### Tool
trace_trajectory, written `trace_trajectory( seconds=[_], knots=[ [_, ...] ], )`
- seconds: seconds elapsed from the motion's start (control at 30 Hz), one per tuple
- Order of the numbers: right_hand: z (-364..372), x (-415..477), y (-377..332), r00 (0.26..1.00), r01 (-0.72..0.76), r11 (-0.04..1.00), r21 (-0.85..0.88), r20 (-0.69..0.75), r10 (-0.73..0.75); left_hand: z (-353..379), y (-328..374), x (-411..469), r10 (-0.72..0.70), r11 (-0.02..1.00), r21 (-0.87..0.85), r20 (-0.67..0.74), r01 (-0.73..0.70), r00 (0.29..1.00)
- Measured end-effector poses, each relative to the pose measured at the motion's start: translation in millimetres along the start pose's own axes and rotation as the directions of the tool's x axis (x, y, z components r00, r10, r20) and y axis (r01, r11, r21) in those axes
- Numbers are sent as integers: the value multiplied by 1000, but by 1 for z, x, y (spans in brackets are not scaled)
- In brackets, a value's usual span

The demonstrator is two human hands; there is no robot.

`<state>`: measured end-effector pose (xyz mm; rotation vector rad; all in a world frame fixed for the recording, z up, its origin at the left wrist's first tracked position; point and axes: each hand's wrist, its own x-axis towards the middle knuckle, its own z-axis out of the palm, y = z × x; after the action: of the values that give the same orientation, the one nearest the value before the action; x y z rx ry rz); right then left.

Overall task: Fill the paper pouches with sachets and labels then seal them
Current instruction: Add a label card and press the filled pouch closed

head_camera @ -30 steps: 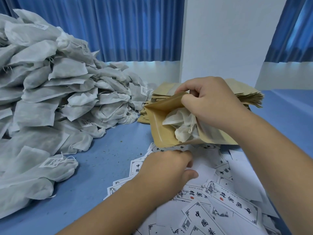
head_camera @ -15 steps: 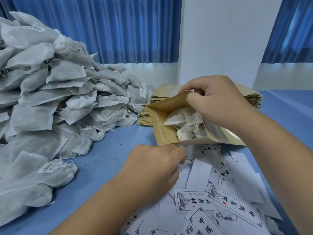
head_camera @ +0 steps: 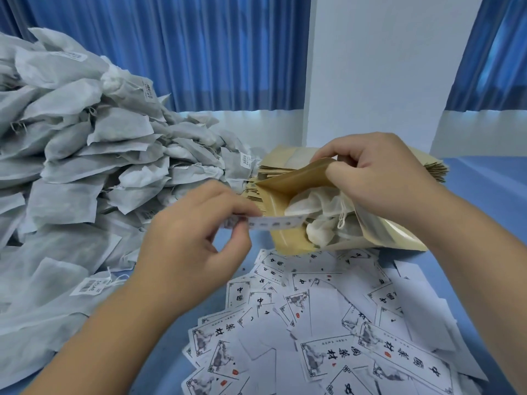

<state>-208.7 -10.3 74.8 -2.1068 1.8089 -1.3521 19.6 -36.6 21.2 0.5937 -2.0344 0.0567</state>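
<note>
The left hand (head_camera: 194, 243) pinches one label (head_camera: 273, 223) between thumb and forefinger. The label is seen almost from its edge and is blurred, so its print is not readable. Its far end reaches the mouth of the pouch (head_camera: 288, 238), but I cannot tell if it is already inside. The right hand (head_camera: 379, 178) grips the upper lip of the pouch and holds the mouth wide open. The pouch lies on its side on the table (head_camera: 484, 189), just behind the loose labels (head_camera: 328, 323). White sachets (head_camera: 316, 212) fill it, partly hidden by the right hand. The stack (head_camera: 285, 158) of empty pouches is mostly covered by this hand and the pouch. The pile (head_camera: 85, 166) of sachets is cut off at the left edge. Half a second ago the left hand was low over the loose labels with curled fingers; now it is up at the pouch mouth with the label. The right hand keeps the same grip
</note>
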Motion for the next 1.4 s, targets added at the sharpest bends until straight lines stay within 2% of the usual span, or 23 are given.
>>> trace_trajectory(
  seconds=[0.07,0.3,0.43,0.6,0.8,0.9,1.0,1.1,1.17,1.23,1.33,1.4],
  knots=[
    [1,0,-1,1000,14,1000,-13,16,-14,4,1,-2,-8,999,41,-27,9,1000],
    [8,1,0,996,68,994,-84,67,-62,28,15,-6,97,988,107,151,-114,984],
    [12,0,-1,994,77,992,-103,85,-68,44,23,-4,121,990,44,201,-133,972],
    [12,1,-1,991,92,986,-136,108,-78,50,23,-3,24,996,-93,255,0,967],
    [11,1,-1,990,100,985,-139,109,-85,37,14,1,-32,989,-129,256,67,966],
    [11,0,-2,991,101,986,-135,101,-88,32,12,3,-119,968,-178,281,174,952],
    [12,0,-3,992,96,987,-130,94,-84,35,11,5,-152,961,-156,388,227,909],
    [12,2,-3,993,81,988,-134,95,-69,43,13,13,-37,999,1,490,43,871],
    [12,2,-2,993,80,988,-133,97,-67,45,16,22,-34,988,142,570,-57,821],
    [12,2,-2,992,89,989,-121,97,-77,45,19,34,-58,971,212,663,-112,746],
    [10,2,-3,992,95,988,-118,94,-84,35,22,51,-104,972,213,762,-95,640],
    [10,3,-4,992,91,988,-123,95,-80,27,23,60,-140,966,244,763,-82,631]
  ],
)
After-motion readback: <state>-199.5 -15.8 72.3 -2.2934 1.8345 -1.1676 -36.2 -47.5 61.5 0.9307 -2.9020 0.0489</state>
